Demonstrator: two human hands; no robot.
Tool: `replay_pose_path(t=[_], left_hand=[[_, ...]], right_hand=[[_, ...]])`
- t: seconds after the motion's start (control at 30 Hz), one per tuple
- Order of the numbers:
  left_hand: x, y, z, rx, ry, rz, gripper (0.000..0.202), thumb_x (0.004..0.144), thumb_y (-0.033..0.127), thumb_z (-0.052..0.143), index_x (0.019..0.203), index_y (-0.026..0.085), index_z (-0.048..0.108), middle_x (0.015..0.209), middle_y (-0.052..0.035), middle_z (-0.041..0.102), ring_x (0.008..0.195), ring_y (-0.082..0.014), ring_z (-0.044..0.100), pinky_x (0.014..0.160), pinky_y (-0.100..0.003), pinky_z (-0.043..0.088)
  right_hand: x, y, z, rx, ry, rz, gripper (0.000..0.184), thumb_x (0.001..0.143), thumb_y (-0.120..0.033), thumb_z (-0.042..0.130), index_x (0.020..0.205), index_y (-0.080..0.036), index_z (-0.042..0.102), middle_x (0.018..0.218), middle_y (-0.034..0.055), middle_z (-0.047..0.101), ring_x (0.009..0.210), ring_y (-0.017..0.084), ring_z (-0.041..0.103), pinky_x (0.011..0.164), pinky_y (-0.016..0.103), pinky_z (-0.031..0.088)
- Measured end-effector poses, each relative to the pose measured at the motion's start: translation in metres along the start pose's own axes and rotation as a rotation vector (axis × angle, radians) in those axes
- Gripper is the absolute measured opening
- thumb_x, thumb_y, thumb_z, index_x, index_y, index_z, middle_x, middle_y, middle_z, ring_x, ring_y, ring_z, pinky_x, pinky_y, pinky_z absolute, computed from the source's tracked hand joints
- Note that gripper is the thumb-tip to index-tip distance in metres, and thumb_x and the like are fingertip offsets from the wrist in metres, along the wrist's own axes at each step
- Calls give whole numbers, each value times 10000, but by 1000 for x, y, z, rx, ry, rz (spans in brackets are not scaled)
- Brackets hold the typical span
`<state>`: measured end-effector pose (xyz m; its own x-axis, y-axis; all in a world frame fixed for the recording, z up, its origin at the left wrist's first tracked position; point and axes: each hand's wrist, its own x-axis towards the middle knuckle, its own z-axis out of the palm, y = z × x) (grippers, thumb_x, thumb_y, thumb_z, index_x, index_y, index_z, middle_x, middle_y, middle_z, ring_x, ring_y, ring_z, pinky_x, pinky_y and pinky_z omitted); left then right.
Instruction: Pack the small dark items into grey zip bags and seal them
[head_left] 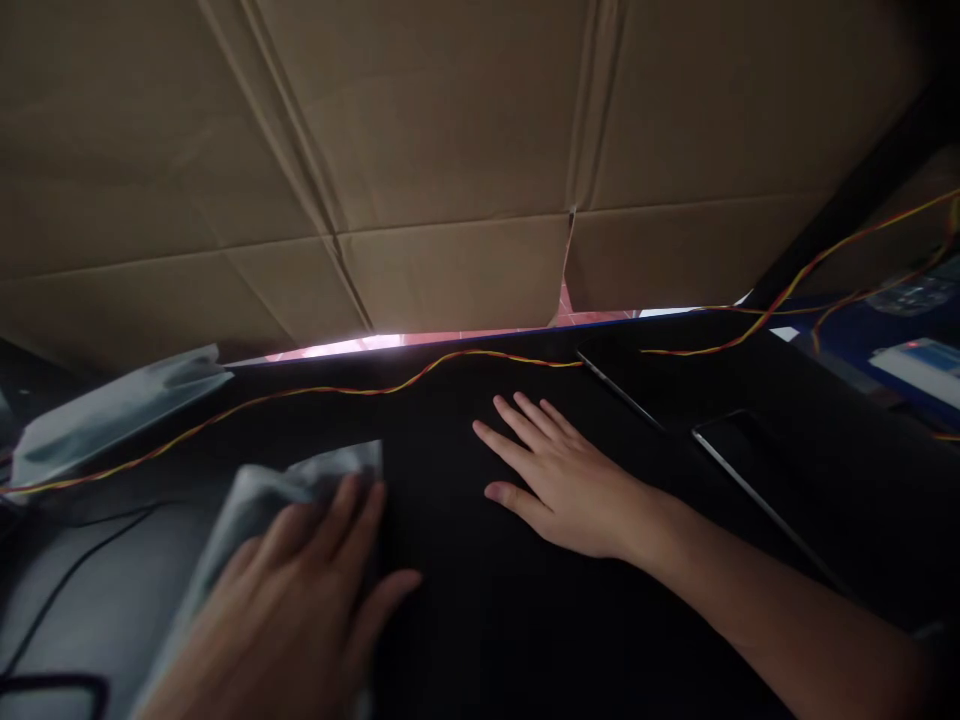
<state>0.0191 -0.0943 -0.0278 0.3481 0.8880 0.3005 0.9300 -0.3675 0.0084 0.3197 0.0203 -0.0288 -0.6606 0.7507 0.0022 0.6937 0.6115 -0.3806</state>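
My left hand (292,600) lies over a pale, thin bag or sheet (244,490). Its fingers stretch forward on top of this sheet, and the thumb sticks out to the right over the black tabletop (450,620). The palm hides much of the sheet. Further right, my right hand (562,480) rests palm down on the black surface, fingers spread, holding nothing. Beside it are two dark, flat devices with silver edges, like phones or tablets: one (626,375) just behind the hand, the other (757,480) right of the wrist.
A twisted red and yellow wire (330,389) runs across the back of the table. Upright cardboard (450,150) stands behind it. Another pale bag (120,415) lies at the far left, near a black cable (60,590). A white device (922,365) sits at the right.
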Motion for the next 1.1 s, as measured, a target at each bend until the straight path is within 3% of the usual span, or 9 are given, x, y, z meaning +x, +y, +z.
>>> replay_pose_path(t=[0.13,0.27,0.4,0.47,0.57,0.67,0.77,0.93,1.1], left_hand=[[77,31,-6,-37,-168,176,588,1084,541,473,1512,177,648,1462,-164,712,1192,-399,687,962,-571,625],[117,9,6,-120,-149,217,527,1102,438,476,1513,152,642,1527,-164,662,1295,-402,623,1110,-617,533],[120,-10,22,-328,-24,158,463,1099,414,516,1474,180,654,1528,-133,655,1398,-352,563,1192,-599,456],[118,-10,24,-380,-1,134,419,1096,392,530,1443,194,659,1484,-116,678,1357,-330,582,1164,-567,474],[118,-9,17,-453,3,151,346,1095,346,530,1393,217,649,1390,-101,697,1278,-301,608,1109,-516,491],[116,-8,4,-575,13,318,242,1075,392,558,1191,202,651,1228,-103,680,1136,-276,625,982,-449,516],[111,-2,-10,-503,5,560,323,1000,523,672,969,205,621,966,-60,636,891,-246,579,792,-410,461],[105,11,-21,-304,77,677,178,955,85,561,818,194,594,758,-12,596,698,-187,494,677,-392,347],[106,9,-28,-301,104,755,239,926,61,470,843,193,650,783,-33,683,681,-199,572,638,-406,392]], right_hand=[[-1,-3,-5,11,24,-3,705,1107,-573,490,1704,-215,383,1812,131,205,1686,376,115,1353,650,148],[-3,-10,-15,131,125,-165,522,1005,-345,718,1497,-198,624,1686,125,493,1592,314,394,1316,521,342],[-3,-14,-14,179,128,-472,312,944,-317,832,1225,-221,735,1368,77,674,1247,230,618,1114,387,504],[0,-15,-9,107,161,-541,173,1013,-331,761,1133,-206,751,1233,58,712,1103,209,639,1002,376,521],[4,-16,-4,58,247,-619,158,1070,-291,664,1050,-163,755,1100,45,746,942,186,637,862,348,522],[4,-19,-7,116,383,-620,218,1092,-207,587,989,-117,757,974,58,750,822,167,628,790,317,534],[1,-24,-12,196,506,-578,276,1111,-210,569,933,-111,755,888,65,731,782,160,631,765,297,541],[-1,-28,-16,273,541,-610,224,1073,-272,677,947,-109,764,858,49,745,750,142,639,755,274,545],[-3,-26,-18,233,540,-578,121,1070,-177,662,985,-165,747,943,23,768,828,137,663,794,272,530]])
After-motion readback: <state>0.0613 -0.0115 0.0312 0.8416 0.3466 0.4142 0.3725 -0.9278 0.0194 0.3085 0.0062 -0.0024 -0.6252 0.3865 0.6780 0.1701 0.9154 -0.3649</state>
